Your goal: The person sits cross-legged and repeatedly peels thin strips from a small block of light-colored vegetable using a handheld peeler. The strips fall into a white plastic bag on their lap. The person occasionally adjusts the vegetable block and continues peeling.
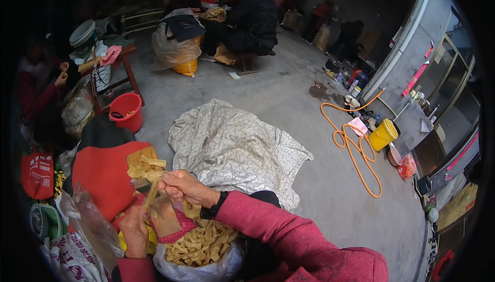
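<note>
My right hand (187,187), with a dark band at its wrist, pinches the upper end of a flat, pale tan strip (151,195). Lower and to the left, my left hand (135,229) grips the other end of the same strip. Further tan pieces (145,168) lie on a small wooden board (141,155) just beyond my right hand. Below my hands, a plastic-lined container (222,264) holds a heap of curled tan strips (201,243). A flat tan panel (166,218) rests on pink dotted cloth (183,226) between the hands and the heap.
A patterned cloth (236,146) covers something on the floor ahead. To the left stand a red bucket (127,110) and a wooden bench (127,52). An orange hose (357,150) and a yellow bucket (383,135) are at the right. Other people sit nearby and farther back.
</note>
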A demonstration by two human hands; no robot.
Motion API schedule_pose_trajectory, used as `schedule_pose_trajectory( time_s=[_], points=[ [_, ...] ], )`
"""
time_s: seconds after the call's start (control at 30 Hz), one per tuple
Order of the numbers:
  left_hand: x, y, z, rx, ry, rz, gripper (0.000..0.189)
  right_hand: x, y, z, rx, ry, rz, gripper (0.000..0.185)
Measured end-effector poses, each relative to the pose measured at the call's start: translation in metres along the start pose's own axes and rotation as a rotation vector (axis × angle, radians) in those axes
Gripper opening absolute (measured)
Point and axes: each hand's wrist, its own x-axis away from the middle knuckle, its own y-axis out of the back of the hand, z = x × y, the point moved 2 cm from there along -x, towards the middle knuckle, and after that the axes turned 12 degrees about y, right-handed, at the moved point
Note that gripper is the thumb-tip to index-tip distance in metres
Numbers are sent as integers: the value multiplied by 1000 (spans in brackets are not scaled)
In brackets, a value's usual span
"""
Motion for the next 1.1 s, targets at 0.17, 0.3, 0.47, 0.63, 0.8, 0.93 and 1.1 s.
schedule_pose_trajectory(
  time_s=[0.17,0.3,0.47,0.63,0.8,0.93,1.1],
  points=[
    [13,-19,-31,-44,-153,84,10,0,-15,-1,298,227,83,30],
    [8,-5,-27,-44,-108,24,4,9,-28,0,1122,501,422,25],
    [8,0,-24,-81,-178,25,5,12,-29,-14,1262,257,514,28],
    [7,-1,-28,-11,-151,-63,7,8,-21,-29,792,-15,462,17],
    [7,-8,-23,290,51,-42,3,7,-19,-35,366,-45,290,8],
    [8,-14,-12,349,140,-83,4,3,-23,-35,371,31,195,15],
    [8,-20,4,726,408,111,5,2,-29,-21,916,281,235,21]
  ],
)
